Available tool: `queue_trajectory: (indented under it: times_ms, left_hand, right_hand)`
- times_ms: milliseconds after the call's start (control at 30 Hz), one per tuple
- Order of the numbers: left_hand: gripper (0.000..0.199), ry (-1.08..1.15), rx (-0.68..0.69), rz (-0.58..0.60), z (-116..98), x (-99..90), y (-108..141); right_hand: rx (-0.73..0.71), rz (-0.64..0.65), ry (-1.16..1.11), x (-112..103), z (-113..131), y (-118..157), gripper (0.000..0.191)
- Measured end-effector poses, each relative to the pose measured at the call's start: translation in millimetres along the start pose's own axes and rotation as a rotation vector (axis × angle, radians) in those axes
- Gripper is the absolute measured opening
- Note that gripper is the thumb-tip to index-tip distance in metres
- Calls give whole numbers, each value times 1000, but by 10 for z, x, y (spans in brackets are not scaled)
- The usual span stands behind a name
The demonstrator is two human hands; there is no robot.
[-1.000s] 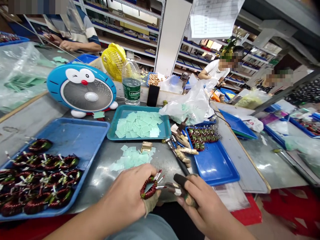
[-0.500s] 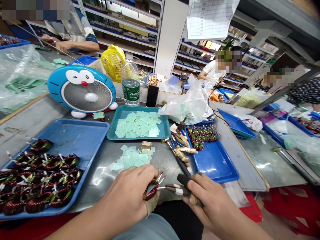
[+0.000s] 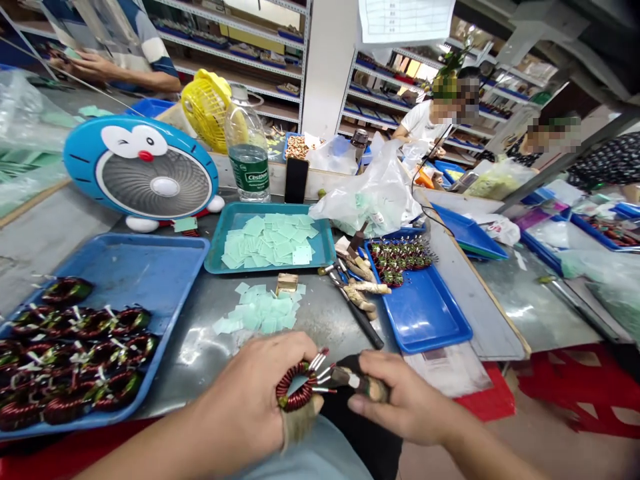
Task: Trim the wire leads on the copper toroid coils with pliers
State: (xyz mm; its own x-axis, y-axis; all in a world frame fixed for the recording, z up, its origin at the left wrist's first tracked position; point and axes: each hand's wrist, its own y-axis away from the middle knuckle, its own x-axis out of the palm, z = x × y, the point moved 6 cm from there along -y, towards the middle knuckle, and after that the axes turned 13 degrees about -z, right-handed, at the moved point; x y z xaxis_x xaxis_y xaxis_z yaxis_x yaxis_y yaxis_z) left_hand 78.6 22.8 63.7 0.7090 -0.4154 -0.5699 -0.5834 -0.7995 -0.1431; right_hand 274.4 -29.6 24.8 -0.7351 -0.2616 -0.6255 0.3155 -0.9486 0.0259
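Between the fingers of my left hand [image 3: 257,390] is a toroidal coil [image 3: 289,388] wound with dark red wire. Several leads with white sleeves stick out to its right. My right hand [image 3: 407,393] is closed round a pair of pliers [image 3: 373,388] with wrapped handles. The plier jaws are close to the lead ends; whether they touch a lead I cannot tell. Beyond my hands lies a loose pile of pale green paper pieces [image 3: 265,310] on the metal bench, with a small wooden block [image 3: 287,284] beside it.
At left, a blue tray [image 3: 145,250] holds several coils. A teal tray [image 3: 213,257] carries green papers. On the right sit another blue tray [image 3: 435,320] with coils and several hand tools [image 3: 355,310]. Behind are a fan [image 3: 165,187], a bottle [image 3: 249,167] and a phone [image 3: 297,180]. Other people sit farther off.
The coil has turned, so its ring and leads show more fully. The pliers have come nearer the coil, and my right hand has shifted its hold on them. The view has shifted slightly.
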Motion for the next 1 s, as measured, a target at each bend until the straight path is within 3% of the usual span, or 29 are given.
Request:
queue_trajectory:
  times_ms: [200, 433, 733, 900, 1000]
  left_hand:
    - [19, 39, -79, -97, 170, 0, -10]
    - [32, 115, -78, -107, 159, 70, -54]
    - [31, 118, -44, -178, 190, 78, -71]
    - [33, 217, -119, -135, 217, 114, -41]
    - [29, 218, -114, -165, 186, 93, -35]
  right_hand:
    - [10, -188, -62, 312, 8, 59, 11]
    - [11, -279, -104, 367, -5, 41, 13]
    - [15, -282, -85, 430, -34, 50, 10]
    - [-57, -338, 15, 448, 2, 49, 8]
    - [-85, -366, 32, 452, 47, 52, 11]
